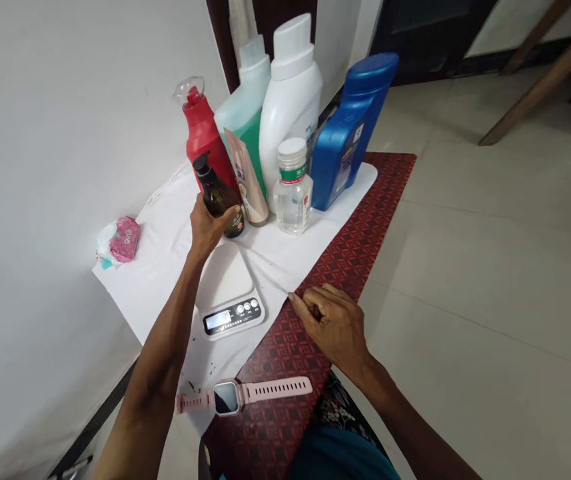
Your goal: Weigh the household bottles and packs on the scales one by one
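Observation:
My left hand (208, 225) is wrapped round a dark brown pump bottle (218, 197) with a black pump head. The bottle stands upright behind a white kitchen scale (228, 287), whose display is lit and whose platform bears nothing. At the table's right edge rests my right hand (332, 320), fingers curled in and thumb pointing to the border of the white cloth (278, 260). Nothing shows in it. Close to the pump bottle are a beige tube (246, 177) and a clear bottle with a white cap (294, 200).
Behind stand a red bottle (208, 130), a green-liquid bottle (252, 127), a large white jug (290, 87) and a blue jug (350, 133). A pink smartwatch (228, 398) lies in front on the red patterned table (275, 360). A pink-and-white packet (120, 240) sits against the wall.

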Demonstrator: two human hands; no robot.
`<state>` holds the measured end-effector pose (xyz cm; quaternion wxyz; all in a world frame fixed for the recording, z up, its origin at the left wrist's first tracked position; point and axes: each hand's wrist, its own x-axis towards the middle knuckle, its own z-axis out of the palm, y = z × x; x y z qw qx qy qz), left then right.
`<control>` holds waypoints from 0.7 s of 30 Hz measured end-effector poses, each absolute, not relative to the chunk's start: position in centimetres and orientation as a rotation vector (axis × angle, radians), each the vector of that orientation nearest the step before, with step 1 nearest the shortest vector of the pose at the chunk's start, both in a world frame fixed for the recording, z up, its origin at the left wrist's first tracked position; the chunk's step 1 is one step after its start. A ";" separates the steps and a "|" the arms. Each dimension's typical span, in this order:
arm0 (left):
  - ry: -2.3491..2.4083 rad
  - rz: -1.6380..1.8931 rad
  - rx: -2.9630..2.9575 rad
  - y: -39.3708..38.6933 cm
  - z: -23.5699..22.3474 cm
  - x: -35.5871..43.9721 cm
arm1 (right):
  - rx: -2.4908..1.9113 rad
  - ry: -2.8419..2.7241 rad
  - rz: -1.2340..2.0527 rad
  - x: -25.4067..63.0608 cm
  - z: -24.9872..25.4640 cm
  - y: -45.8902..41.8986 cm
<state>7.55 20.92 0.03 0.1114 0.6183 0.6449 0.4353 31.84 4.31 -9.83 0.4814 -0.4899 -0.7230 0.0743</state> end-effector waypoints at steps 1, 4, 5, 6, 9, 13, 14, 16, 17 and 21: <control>1.922 1.303 1.804 21.1 -0.1 7.7 | -1.199 -1.762 0.197 31.9 -9.8 4.3; 1.948 1.394 1.790 20.9 -0.2 7.8 | -1.219 -1.754 0.244 32.0 -9.7 4.3; 1.947 1.435 1.789 20.6 0.0 7.7 | -1.224 -1.750 0.255 32.0 -9.7 4.3; 1.936 1.475 1.796 20.2 0.3 7.5 | -1.226 -1.744 0.264 32.0 -9.8 4.3; 1.868 1.530 1.893 17.5 2.3 6.6 | -1.216 -1.737 0.276 32.0 -9.9 4.2; 1.874 1.437 2.021 11.7 5.2 5.8 | -1.205 -1.739 0.265 32.0 -9.9 4.2; 1.875 1.410 2.015 10.2 5.5 5.9 | -1.208 -1.736 0.267 32.0 -9.9 4.2; 1.857 1.345 1.989 7.7 5.5 6.1 | -1.217 -1.731 0.276 31.9 -9.9 4.1; 1.851 1.312 1.978 6.7 5.1 6.2 | -1.222 -1.731 0.281 31.9 -9.9 4.1; 1.884 1.255 1.945 5.1 3.2 5.9 | -1.226 -1.744 0.278 31.8 -9.9 4.0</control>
